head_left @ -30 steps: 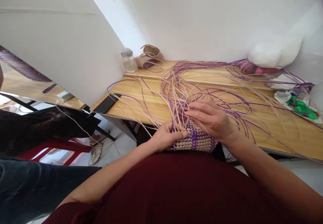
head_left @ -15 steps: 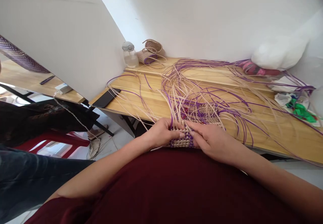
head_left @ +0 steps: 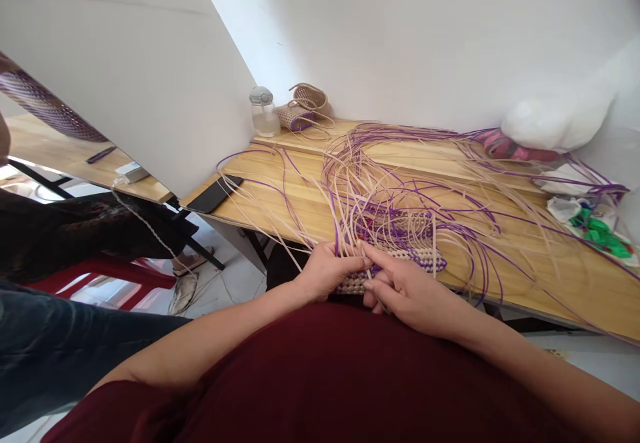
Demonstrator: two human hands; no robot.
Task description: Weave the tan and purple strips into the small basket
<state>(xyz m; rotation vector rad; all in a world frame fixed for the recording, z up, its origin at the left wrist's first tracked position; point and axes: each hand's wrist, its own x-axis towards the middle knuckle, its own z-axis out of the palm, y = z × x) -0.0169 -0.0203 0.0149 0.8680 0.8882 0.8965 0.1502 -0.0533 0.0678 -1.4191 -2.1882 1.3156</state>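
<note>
A half-woven piece (head_left: 425,256) of beige and purple strips lies at the table's front edge, against my body. My left hand (head_left: 327,271) pinches its near left part, thumb on top and fingers behind among the upright strips. My right hand (head_left: 400,286) is closed on a pale strip (head_left: 369,266) at the weave, right beside the left thumb. Long loose beige and purple strips (head_left: 370,183) fan out from the piece across the table. The fingertips partly cover the weave where they meet.
The wooden table (head_left: 260,183) carries a black phone (head_left: 216,194) at left, a lidded jar (head_left: 264,113) and a small woven basket (head_left: 303,110) at the back. A white bag (head_left: 555,116) and green-and-white plastic (head_left: 600,230) lie right. Another person's legs (head_left: 75,323) are at left, past the partition.
My right hand has drawn down and curled its fingers around a pale strip, uncovering the right side of the weave. My left thumb has shifted slightly up along the piece.
</note>
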